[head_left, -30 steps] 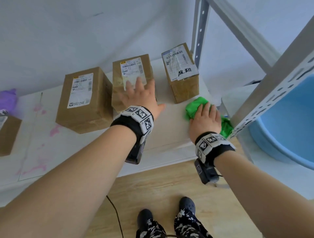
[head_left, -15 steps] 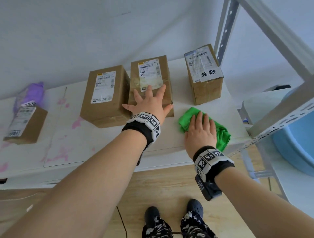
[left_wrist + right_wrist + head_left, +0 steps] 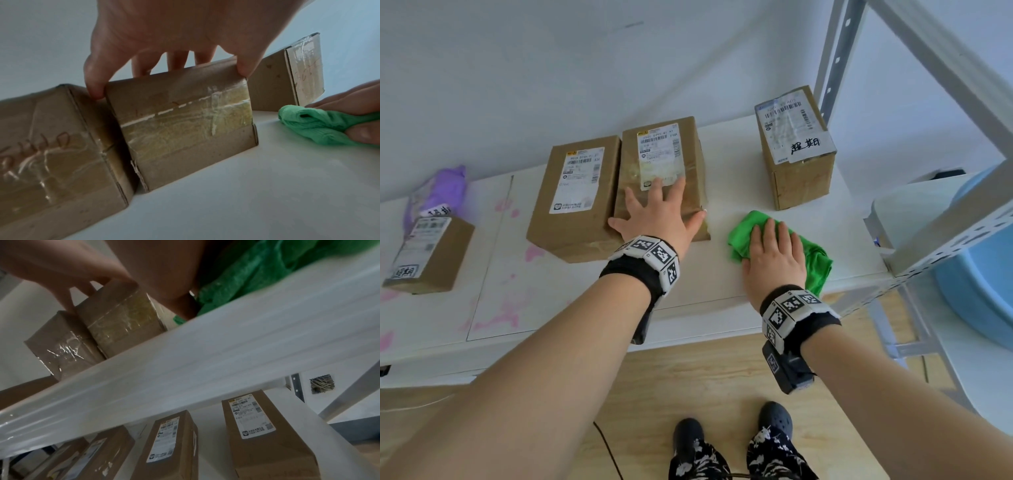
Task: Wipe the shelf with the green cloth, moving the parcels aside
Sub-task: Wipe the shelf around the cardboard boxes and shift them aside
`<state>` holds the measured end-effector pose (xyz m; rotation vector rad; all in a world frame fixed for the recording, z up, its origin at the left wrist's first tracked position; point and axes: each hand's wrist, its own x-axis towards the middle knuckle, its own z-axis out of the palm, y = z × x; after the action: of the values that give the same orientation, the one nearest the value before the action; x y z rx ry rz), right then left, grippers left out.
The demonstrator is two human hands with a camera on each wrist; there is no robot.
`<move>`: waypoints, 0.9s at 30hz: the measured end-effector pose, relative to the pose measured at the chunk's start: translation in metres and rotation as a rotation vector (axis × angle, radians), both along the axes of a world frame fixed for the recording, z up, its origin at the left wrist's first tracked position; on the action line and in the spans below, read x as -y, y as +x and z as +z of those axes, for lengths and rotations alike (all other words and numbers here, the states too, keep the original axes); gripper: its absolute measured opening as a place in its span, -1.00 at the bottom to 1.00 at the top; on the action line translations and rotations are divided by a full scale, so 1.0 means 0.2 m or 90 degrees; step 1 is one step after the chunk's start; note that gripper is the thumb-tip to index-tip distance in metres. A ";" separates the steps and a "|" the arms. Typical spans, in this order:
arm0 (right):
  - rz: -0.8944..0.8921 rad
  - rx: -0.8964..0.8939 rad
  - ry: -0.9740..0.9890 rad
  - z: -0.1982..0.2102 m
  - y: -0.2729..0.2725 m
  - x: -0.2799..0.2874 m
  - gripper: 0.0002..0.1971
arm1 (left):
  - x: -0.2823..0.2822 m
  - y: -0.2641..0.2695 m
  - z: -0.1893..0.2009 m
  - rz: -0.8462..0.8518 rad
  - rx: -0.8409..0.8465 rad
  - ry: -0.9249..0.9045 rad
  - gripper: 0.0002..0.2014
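Mid-frame, the left hand [image 3: 657,219] grips the middle parcel [image 3: 664,154]. To its right, the right hand [image 3: 774,257] pinches the green cloth [image 3: 815,263] against the shelf [image 3: 739,192].

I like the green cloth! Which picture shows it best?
The head view: the green cloth shows nearly whole on the shelf, under the right hand. The left wrist view shows one bunched end; the right wrist view, a blurry edge.

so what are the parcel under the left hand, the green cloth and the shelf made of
Parcel: brown corrugated cardboard, matte; cut flap edges show, glossy clear tape over the seam.
Green cloth: soft fabric, perhaps microfibre; it bunches in folds.
Shelf: smooth white board with slight sheen; painted or laminate, cannot tell.
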<state>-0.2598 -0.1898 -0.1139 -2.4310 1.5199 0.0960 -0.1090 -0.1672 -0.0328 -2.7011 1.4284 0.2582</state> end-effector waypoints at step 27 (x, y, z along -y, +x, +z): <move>-0.106 -0.040 0.105 0.05 -0.36 0.28 -0.40 | 0.64 -0.44 0.13 0.057 -0.399 -0.131 -0.04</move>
<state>-0.3320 -0.2464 -0.1043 -2.1860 1.6641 0.2561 -0.1967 -0.2948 -0.0065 -3.0042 1.5245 1.1025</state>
